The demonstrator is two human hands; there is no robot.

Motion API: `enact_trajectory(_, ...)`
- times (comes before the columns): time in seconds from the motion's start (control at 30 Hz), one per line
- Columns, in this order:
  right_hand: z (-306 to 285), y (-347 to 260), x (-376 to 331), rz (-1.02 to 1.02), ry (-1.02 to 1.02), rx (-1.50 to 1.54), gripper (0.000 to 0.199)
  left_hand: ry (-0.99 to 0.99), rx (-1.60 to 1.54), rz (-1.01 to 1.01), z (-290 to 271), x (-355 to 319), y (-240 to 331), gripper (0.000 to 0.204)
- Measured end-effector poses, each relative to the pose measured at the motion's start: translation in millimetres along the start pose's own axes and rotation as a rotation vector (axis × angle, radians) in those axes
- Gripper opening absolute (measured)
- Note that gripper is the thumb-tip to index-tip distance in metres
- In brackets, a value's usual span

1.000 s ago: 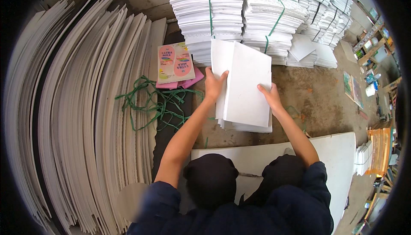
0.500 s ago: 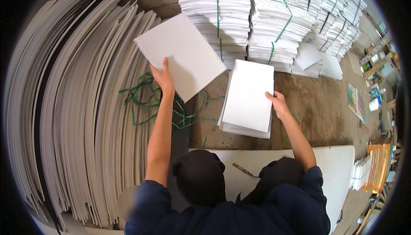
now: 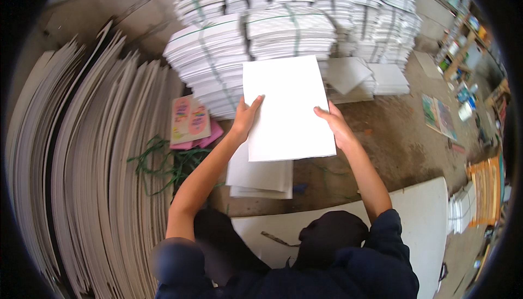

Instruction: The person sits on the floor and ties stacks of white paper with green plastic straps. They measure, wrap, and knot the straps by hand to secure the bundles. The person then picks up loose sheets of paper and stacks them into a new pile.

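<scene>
A white rectangular board (image 3: pixel 289 111) is held up flat between both my hands. My left hand (image 3: pixel 248 118) grips its left edge with the thumb on top. At the opposite edge, my right hand (image 3: pixel 336 125) clasps it with its thumb over the face. The fingers beneath the board are mostly hidden. Below and partly covered by it, a small pile of white boards (image 3: pixel 259 178) lies on the floor. Whether the held piece is one board or several cannot be made out.
Tall bundles of white boards (image 3: pixel 210 53) tied with green string stand ahead. Large upright sheets (image 3: pixel 109 179) line the left, beside tangled green string (image 3: pixel 163 168) and a printed pink-and-cream booklet (image 3: pixel 189 119). A white panel (image 3: pixel 408 217) lies near my knees; wooden shelving (image 3: pixel 466 37) stands at right.
My left hand has moved right from a tilted board and my right hand slightly left; both now hold one board together. The view has shifted, and the pink-and-cream booklet has come into sight.
</scene>
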State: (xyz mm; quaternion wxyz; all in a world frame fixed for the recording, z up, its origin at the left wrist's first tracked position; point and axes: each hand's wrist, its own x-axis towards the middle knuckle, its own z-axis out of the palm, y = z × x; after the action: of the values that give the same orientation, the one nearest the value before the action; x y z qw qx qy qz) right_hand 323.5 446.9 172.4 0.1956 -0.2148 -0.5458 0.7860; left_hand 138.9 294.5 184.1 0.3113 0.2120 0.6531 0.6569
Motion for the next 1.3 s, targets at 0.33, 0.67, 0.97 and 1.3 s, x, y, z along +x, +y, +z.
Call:
enact_trajectory(0.33,-198.9,18.3,-47.8,-0.046,0.661,0.186,0.045,-0.447,0.114,-0.321,195.7,42.0,-92.3,0.049)
enact_trajectory(0.67,-258.3,54.6,-4.5,-0.081,0.863,0.401,0.061,-0.176,-0.155,-0.414,273.3,82.2,-142.0,0.067)
enact_trajectory(0.97,-250.6,30.1,56.3,-0.142,0.382,0.265,0.055,-0.115,0.022,-0.262,304.4,115.3,-121.8,0.079)
enact_trajectory(1.3,-341.0,3.7,81.3,-0.047,0.33,0.158,0.053,0.19,0.119,-0.089,316.2,205.5,-163.0,0.054)
